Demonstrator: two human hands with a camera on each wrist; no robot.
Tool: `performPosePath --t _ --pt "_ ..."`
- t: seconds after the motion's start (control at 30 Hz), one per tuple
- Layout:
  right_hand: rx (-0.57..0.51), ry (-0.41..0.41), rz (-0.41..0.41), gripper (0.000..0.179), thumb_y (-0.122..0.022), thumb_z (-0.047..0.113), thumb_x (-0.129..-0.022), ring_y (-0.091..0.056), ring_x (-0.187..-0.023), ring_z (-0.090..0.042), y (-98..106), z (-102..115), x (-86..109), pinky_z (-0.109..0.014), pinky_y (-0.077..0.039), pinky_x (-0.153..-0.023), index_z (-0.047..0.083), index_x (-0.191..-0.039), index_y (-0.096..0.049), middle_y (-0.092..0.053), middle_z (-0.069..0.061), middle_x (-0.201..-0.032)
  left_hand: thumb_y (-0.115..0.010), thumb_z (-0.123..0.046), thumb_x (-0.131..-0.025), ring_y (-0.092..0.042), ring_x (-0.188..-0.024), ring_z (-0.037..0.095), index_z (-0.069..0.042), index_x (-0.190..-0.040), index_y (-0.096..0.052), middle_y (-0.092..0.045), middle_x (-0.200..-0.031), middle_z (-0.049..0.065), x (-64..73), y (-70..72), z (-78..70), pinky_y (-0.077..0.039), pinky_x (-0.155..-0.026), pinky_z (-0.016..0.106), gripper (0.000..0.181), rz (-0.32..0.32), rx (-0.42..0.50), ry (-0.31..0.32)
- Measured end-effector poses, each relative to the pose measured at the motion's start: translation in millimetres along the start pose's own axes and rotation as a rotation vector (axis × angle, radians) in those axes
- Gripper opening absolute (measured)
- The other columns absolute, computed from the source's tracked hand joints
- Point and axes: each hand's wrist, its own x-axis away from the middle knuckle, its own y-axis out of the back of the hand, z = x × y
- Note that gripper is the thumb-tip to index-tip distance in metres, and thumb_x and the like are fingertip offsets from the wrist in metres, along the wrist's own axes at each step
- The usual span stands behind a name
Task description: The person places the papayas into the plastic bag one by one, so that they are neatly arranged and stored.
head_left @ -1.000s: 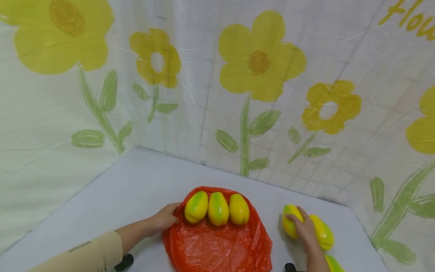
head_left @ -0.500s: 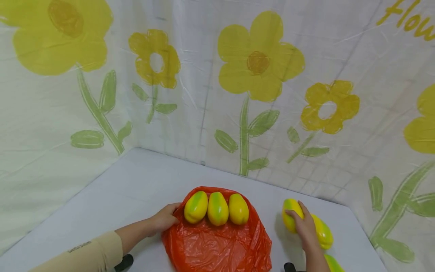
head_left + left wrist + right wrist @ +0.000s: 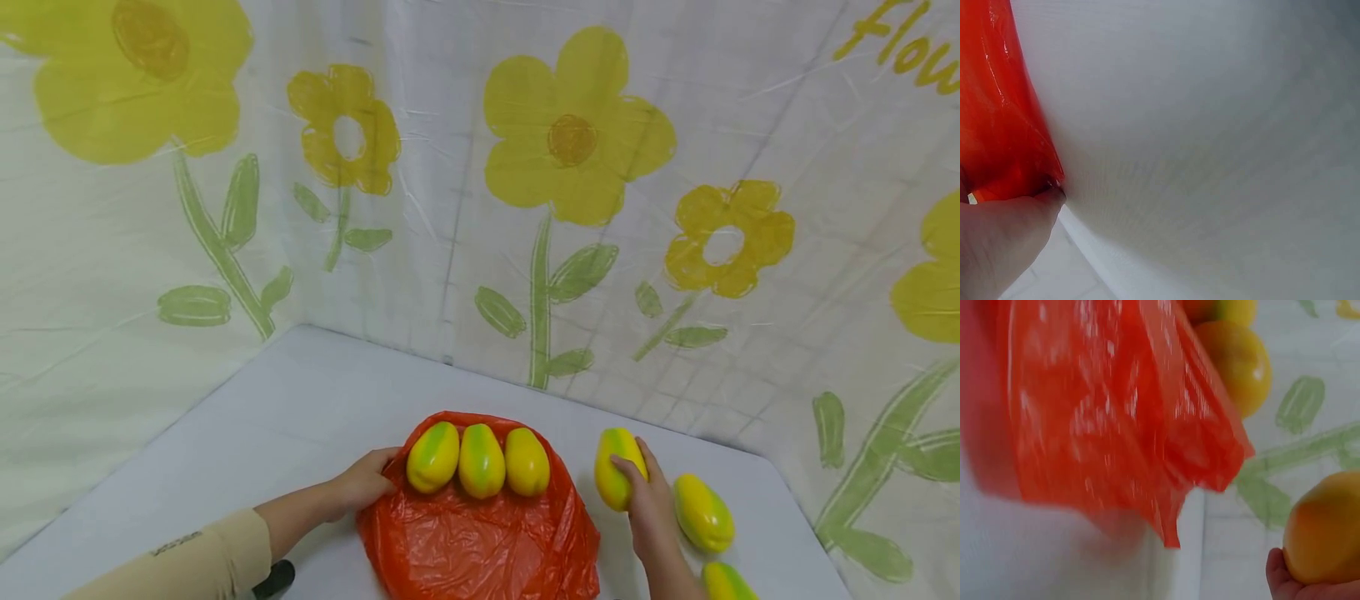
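In the head view a red plastic bag (image 3: 480,550) lies spread out, with three yellow-green papayas (image 3: 482,461) in a row along its far end. My left hand (image 3: 366,482) pinches the bag's left edge; the left wrist view shows the thumb (image 3: 1007,237) against the red plastic. To the right of the bag, my right hand (image 3: 651,504) grips another papaya (image 3: 617,479), fingers on one side and thumb on the other. The right wrist view has this papaya (image 3: 1329,531) apart from the bag's crumpled edge (image 3: 1210,456).
Two more papayas stay on the white table (image 3: 315,392), one (image 3: 705,512) right of my right hand and one (image 3: 726,582) at the lower frame edge. A dark object (image 3: 276,579) sits below my left sleeve. A flower-printed curtain (image 3: 420,250) hangs behind the table.
My right hand has lifted the papaya and carried it left, away from the others and closer to the bag. My left hand keeps its place on the bag's edge.
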Motion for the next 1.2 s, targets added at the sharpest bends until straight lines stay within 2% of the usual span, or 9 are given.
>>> performPosePath --t 0.1,0.17,0.27,0.4,0.53,0.67,0.83,1.03,1.2 --pt "-0.093 -0.005 0.017 0.074 -0.048 0.040 -0.093 -0.030 -0.123 -0.028 -8 2 5.6 -0.025 -0.040 -0.088 0.023 -0.151 -0.005 -0.009 -0.015 -0.156 -0.052 0.007 -0.080 -0.056 -0.097 0.020 0.003 -0.136 -0.041 -0.049 -0.132 0.020 -0.3 0.0 0.4 -0.057 -0.078 0.036 0.057 0.001 0.002 -0.003" --pt "-0.135 -0.009 0.030 0.074 -0.047 0.038 -0.093 -0.030 -0.122 -0.026 -13 3 9.7 -0.022 -0.040 -0.085 0.021 -0.151 -0.004 -0.011 -0.016 -0.154 -0.051 0.007 -0.080 -0.056 -0.096 0.020 0.002 -0.136 -0.041 -0.050 -0.132 0.020 -0.5 -0.1 0.4 -0.057 -0.077 0.036 0.057 -0.001 0.005 -0.001" --pt "-0.150 -0.021 0.036 0.073 -0.046 0.036 -0.094 -0.031 -0.123 -0.027 -23 6 17.4 -0.027 -0.040 -0.091 0.020 -0.151 -0.004 -0.014 -0.016 -0.153 -0.051 0.007 -0.080 -0.056 -0.094 0.020 0.002 -0.136 -0.041 -0.050 -0.132 0.020 -0.5 -0.3 0.2 -0.057 -0.077 0.036 0.057 -0.006 0.002 0.005" --pt "-0.143 -0.032 0.071 0.072 -0.046 0.034 -0.093 -0.030 -0.126 -0.032 -37 11 30.9 -0.043 -0.036 -0.106 0.021 -0.151 -0.005 -0.016 -0.017 -0.153 -0.051 0.008 -0.080 -0.056 -0.095 0.020 0.002 -0.136 -0.041 -0.050 -0.132 0.019 -0.5 -0.6 -0.2 -0.057 -0.077 0.036 0.057 -0.010 -0.001 0.012" --pt "-0.084 -0.032 0.096 0.072 -0.048 0.036 -0.092 -0.032 -0.125 -0.034 -54 14 45.0 -0.051 -0.034 -0.108 0.021 -0.151 -0.010 -0.021 -0.016 -0.150 -0.051 0.008 -0.080 -0.056 -0.095 0.020 0.002 -0.136 -0.042 -0.050 -0.132 0.018 -0.5 -0.7 -0.6 -0.057 -0.077 0.036 0.057 -0.011 -0.004 0.015" --pt "-0.051 -0.046 0.123 0.075 -0.052 0.040 -0.089 -0.037 -0.120 -0.033 -70 12 56.8 -0.049 -0.040 -0.104 0.020 -0.150 -0.014 -0.026 -0.015 -0.148 -0.052 0.007 -0.080 -0.056 -0.094 0.019 0.001 -0.135 -0.042 -0.051 -0.131 0.018 -0.9 -0.7 -0.5 -0.057 -0.077 0.035 0.056 -0.013 -0.004 0.017" --pt "-0.089 -0.082 0.151 0.078 -0.056 0.041 -0.087 -0.041 -0.115 -0.030 -88 10 68.1 -0.041 -0.049 -0.095 0.021 -0.150 -0.016 -0.028 -0.014 -0.145 -0.052 0.008 -0.080 -0.056 -0.093 0.019 0.002 -0.135 -0.042 -0.052 -0.130 0.018 -1.2 -0.7 0.1 -0.057 -0.076 0.035 0.056 -0.013 -0.008 0.012" --pt "-0.089 -0.113 0.161 0.082 -0.061 0.045 -0.083 -0.042 -0.114 -0.032 -106 10 78.1 -0.043 -0.051 -0.092 0.023 -0.149 -0.018 -0.029 -0.016 -0.143 -0.051 0.008 -0.080 -0.057 -0.091 0.019 0.002 -0.136 -0.041 -0.051 -0.130 0.019 -0.4 -0.3 -0.6 -0.058 -0.074 0.034 0.057 -0.005 0.000 0.006" --pt "-0.094 -0.106 0.231 0.084 -0.063 0.046 -0.080 -0.046 -0.110 -0.030 -120 8 87.5 -0.041 -0.053 -0.089 0.024 -0.148 -0.019 -0.031 -0.017 -0.140 -0.051 0.008 -0.080 -0.057 -0.090 0.019 0.001 -0.136 -0.041 -0.052 -0.129 0.018 -0.2 0.2 -0.8 -0.058 -0.074 0.034 0.057 -0.004 0.004 0.010"
